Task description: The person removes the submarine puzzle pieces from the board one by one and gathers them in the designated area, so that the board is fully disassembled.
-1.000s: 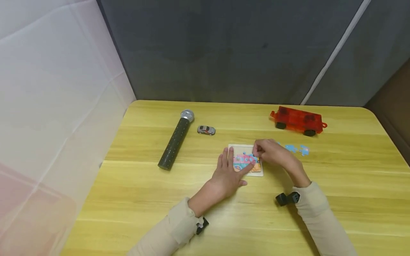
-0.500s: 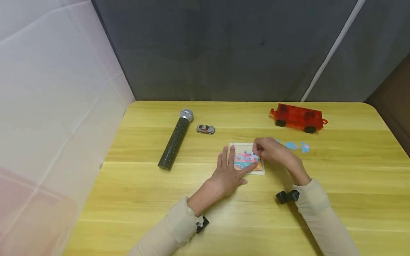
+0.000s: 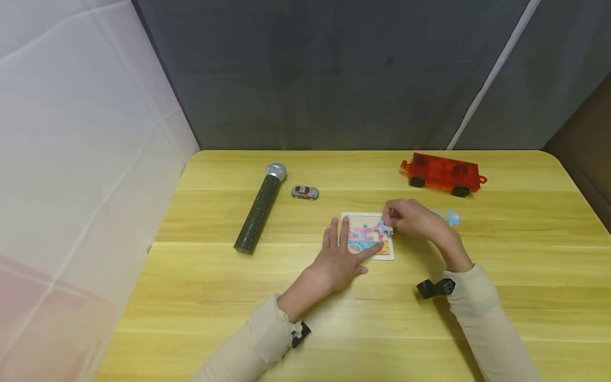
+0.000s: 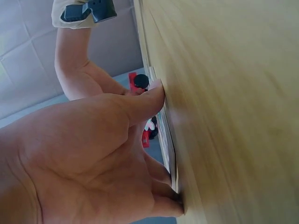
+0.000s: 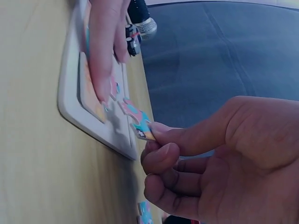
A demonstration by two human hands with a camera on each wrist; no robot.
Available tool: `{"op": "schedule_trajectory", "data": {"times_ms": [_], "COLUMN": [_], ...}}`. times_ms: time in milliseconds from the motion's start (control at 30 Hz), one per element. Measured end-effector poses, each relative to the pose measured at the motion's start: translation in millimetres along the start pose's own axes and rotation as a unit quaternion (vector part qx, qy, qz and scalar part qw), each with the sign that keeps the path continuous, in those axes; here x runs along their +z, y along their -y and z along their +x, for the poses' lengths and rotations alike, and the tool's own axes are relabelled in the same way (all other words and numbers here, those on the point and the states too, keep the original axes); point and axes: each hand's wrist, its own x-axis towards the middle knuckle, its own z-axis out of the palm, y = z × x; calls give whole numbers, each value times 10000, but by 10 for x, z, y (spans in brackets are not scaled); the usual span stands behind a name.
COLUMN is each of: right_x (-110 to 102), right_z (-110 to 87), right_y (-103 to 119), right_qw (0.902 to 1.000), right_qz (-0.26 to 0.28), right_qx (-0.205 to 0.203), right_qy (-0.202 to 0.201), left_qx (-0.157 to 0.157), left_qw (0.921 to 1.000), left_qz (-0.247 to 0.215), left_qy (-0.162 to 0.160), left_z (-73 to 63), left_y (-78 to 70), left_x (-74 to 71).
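Observation:
My left hand point(image 3: 339, 268) lies spread over a small puzzle board point(image 3: 367, 218), one straight finger pressing the fitted pieces along its near side. Other fingers rest at the board's left edge. With thumb and forefinger, my right hand point(image 3: 415, 218) pinches a blue-and-pink puzzle piece point(image 5: 135, 116), tilted just above the board's right side. Bare board shows beneath that piece in the right wrist view. Pink fitted pieces point(image 3: 363, 233) lie in the middle of the board, and its far strip is bare.
Loose blue puzzle pieces point(image 3: 452, 217) lie right of the board, partly behind my right hand. A red toy wagon point(image 3: 444, 173) stands farther back. Left of the board are a small silver toy car point(image 3: 305, 192) and a dark microphone point(image 3: 260, 212). A grey partition point(image 3: 334, 79) rises behind the table.
My right hand has moved slightly right and away from me, lifting the pinched piece off the fitted ones, so more of it shows. My left hand stays in place.

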Motion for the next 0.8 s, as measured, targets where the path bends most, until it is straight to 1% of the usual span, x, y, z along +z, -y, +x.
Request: {"op": "schedule_trajectory", "data": {"times_ms": [133, 333, 433, 567, 667, 800], "right_x": [-65, -254, -354, -480, -562, -635], "right_z": [-45, -229, -328, -473, -585, -702], "right_y": [-48, -175, -271, -408, -504, -614], "right_qw": [9999, 9982, 9965, 9932, 9923, 9926], "right_qz": [97, 508, 667, 879, 980, 986], "right_qx": [-34, -71, -5, 219, 367, 465], "right_qy": [82, 314, 509, 726, 662, 533], "left_qx": [-5, -35, -52, -41, -12, 3], "left_qw": [10000, 10000, 9999, 9999, 9999, 9998], "left_qz": [41, -7, -21, 12, 39, 108], "left_qy": [-54, -62, -85, -114, -139, -170], "left_z": [0, -7, -13, -18, -20, -22], "left_y": [-6, -16, -20, -19, -16, -16], "left_x": [3, -2, 6, 14, 14, 11]}}
